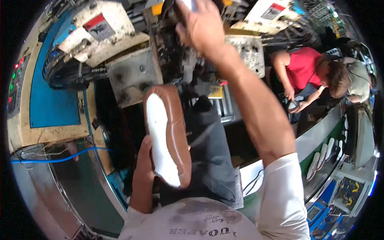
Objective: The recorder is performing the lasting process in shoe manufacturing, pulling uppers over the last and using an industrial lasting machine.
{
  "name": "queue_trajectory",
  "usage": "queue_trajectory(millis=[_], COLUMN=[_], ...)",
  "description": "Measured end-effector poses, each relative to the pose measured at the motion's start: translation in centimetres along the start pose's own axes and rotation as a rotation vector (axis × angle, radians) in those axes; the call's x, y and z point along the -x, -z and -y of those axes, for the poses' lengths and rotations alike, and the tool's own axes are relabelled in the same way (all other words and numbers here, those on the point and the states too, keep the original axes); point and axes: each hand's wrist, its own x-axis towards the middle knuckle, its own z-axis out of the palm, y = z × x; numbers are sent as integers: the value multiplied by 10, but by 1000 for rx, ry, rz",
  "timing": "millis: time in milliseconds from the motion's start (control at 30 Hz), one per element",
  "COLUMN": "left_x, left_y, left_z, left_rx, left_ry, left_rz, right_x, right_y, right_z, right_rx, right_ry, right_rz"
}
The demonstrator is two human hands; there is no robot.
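Note:
My left hand grips a brown leather shoe upper from its left side, near the lower end. Its white underside faces up, and the shoe stands lengthwise over my lap. My right arm stretches far forward to the machine. There my right hand is closed around a dark thing with a white patch, cut off by the upper edge of the view, so I cannot tell its kind.
Machine heads with metal plates stand ahead. A control panel with lit buttons is at left. On the right, a co-worker in red handles a shoe beside a green conveyor carrying several white-soled shoes. A blue hose crosses at left.

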Motion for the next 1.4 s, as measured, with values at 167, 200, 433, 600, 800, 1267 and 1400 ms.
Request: queue_trajectory(millis=[167, 200, 433, 600, 800, 1267, 1400], left_x=[-34, -39, -57, -64, -40, 33, 46], left_y=[7, 11, 17, 18, -2, 5, 8], left_z=[-2, -2, 1, 5, 3, 139, 149], left_rx=[-50, -61, -156, -149, -192, -806, -999], left_ry=[-19, -32, -99, -104, -182, -252, -267], left_rz=[-43, -37, -7, 5, 1, 307, 200], right_x=[-30, -29, -39, -26, 210, 374, 378], right_y=[-10, -16, 11, 19, 50, 81, 87], right_z=[-6, -6, -1, 0, 81, 123, 126], right_rx=[4, -14, 63, -92, -1102, -1796, -1689], right_ry=[110, 102, 145, 146, -501, -1379, -1333], right_rz=[-225, -216, -215, -320, 226, -246, -238])
